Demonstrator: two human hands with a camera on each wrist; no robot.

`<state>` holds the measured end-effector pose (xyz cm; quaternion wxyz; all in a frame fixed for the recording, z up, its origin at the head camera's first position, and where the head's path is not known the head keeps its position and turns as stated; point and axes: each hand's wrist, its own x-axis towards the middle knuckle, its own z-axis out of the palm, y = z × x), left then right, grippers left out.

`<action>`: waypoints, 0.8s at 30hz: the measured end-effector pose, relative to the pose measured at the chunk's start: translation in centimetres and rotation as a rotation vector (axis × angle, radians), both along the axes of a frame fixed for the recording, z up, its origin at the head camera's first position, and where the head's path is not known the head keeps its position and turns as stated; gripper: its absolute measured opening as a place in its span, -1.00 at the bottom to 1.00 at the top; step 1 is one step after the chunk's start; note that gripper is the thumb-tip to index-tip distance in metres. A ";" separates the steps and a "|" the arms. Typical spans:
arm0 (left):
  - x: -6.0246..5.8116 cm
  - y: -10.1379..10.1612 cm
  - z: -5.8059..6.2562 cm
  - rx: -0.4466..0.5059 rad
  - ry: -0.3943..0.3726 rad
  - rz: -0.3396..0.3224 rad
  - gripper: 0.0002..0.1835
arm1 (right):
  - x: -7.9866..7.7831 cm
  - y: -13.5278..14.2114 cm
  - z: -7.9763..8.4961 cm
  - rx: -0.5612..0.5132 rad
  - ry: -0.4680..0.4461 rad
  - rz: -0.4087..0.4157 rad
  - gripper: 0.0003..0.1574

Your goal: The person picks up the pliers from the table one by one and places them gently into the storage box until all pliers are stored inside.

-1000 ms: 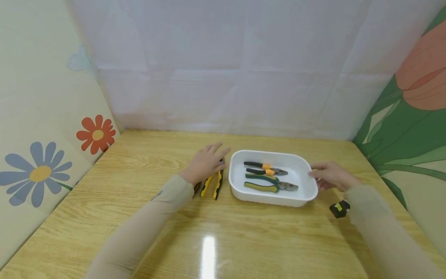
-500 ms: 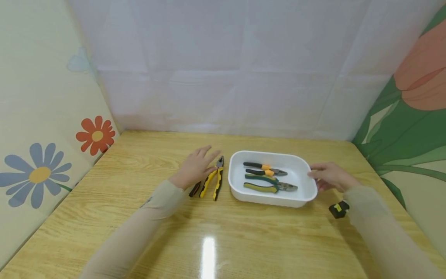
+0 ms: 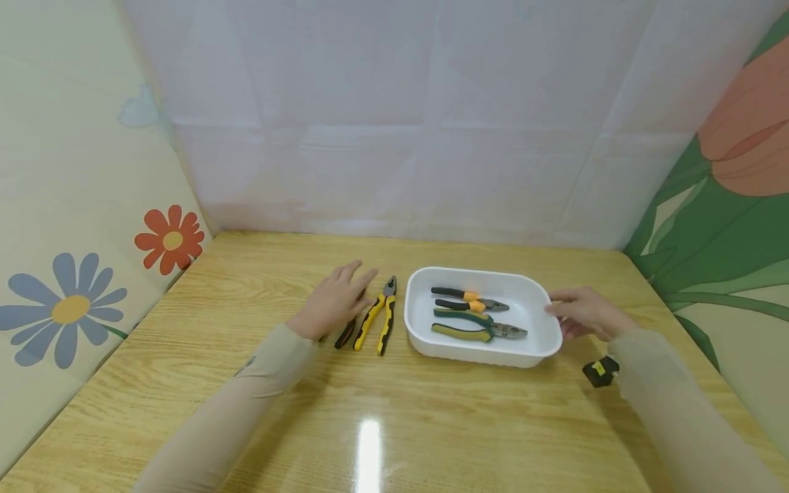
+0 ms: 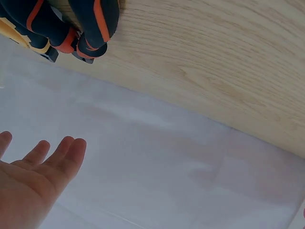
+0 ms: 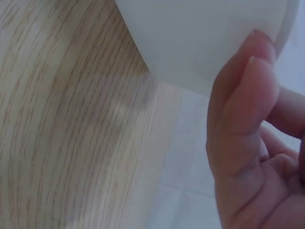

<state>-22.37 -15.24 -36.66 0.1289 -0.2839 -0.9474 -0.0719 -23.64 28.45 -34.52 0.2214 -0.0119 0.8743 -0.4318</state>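
Note:
My left hand [image 3: 333, 298], fingers spread and holding nothing, hovers over a pair of pliers with black and orange-red handles [image 4: 97, 21]. It hides most of them in the head view. Just right of that hand, pliers with yellow and black handles [image 3: 372, 322] lie spread on the table. My right hand [image 3: 585, 311] pinches the right-end rim of a white plastic tray [image 3: 474, 352]; in the right wrist view its fingertips [image 5: 259, 81] press the outer wall. Inside the tray lie pliers with black and orange handles [image 3: 459, 305] and green-handled pliers [image 3: 465, 333].
A black and yellow block-like object, perhaps a tape measure [image 3: 600, 370], sits by the right sleeve and is partly covered by it. The wooden table [image 3: 468, 424] meets a pale cloth backdrop [image 3: 394, 171] behind, with flower-printed panels at both sides.
My left hand has drawn back leftwards from the yellow and black pliers, which now show fully, to above the black and orange-red ones. The right hand and tray stay in place.

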 end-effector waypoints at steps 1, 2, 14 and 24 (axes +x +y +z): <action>0.1 -0.1 -0.1 0.001 -0.003 0.005 -0.37 | 0.0 0.0 0.0 0.001 0.001 0.000 -0.26; 0.1 -0.2 -0.2 0.003 -0.004 0.008 -0.37 | 0.0 0.0 0.0 0.003 0.003 0.000 -0.26; 1.3 -1.8 -1.6 0.022 -0.127 0.072 -0.31 | -0.1 0.1 -0.1 0.031 -0.002 -0.010 -0.26; 1.9 -2.4 -2.0 0.002 -0.206 0.094 -0.22 | -0.2 0.1 -0.1 0.025 -0.008 -0.006 -0.24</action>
